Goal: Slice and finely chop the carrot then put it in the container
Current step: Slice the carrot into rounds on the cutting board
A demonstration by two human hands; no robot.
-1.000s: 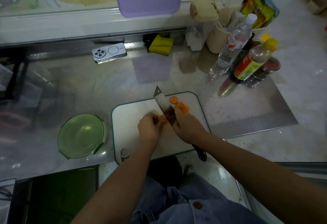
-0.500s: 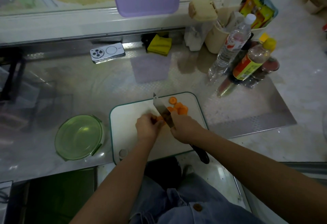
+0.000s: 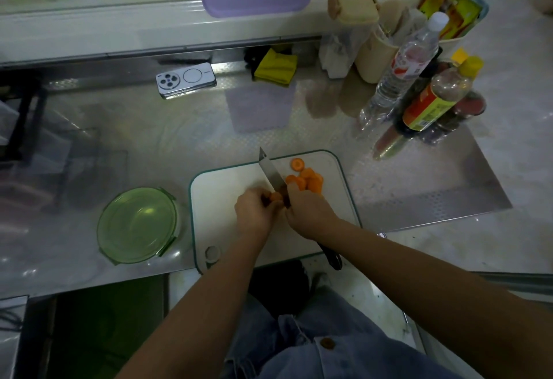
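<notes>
Far left of the action sits the round green container (image 3: 137, 224). It's see-through, glass or hard plastic by the look of it, with clip tabs on the rim, parked on the shiny steel counter (image 3: 179, 139) just beside the white cutting board (image 3: 221, 199), and there's nothing orange in it yet. On the board, the left hand (image 3: 254, 214) is curled over what's left of the carrot (image 3: 276, 197), a short stub pinched under the fingers near the middle. The knife (image 3: 270, 173) is right against it, with a slim pointed metal blade angled toward the far edge. The right hand (image 3: 308, 214) is wrapped round the handle up close to the blade, and the black butt end pokes out past the near edge of the board. Just right of the blade is a loose overlapping heap of carrot slices (image 3: 306, 181), with one round lying apart on the far side. My take: raw carrot is stiff, dense and round, so a stub that short will want to roll, and it leaves barely any room for fingers. I'd grip it from the back end with the tips tucked in. The coins are light and skittery with damp faces, so I'd lay them flat before chopping fine, then scoop them up on the blade rather than pinching them.
</notes>
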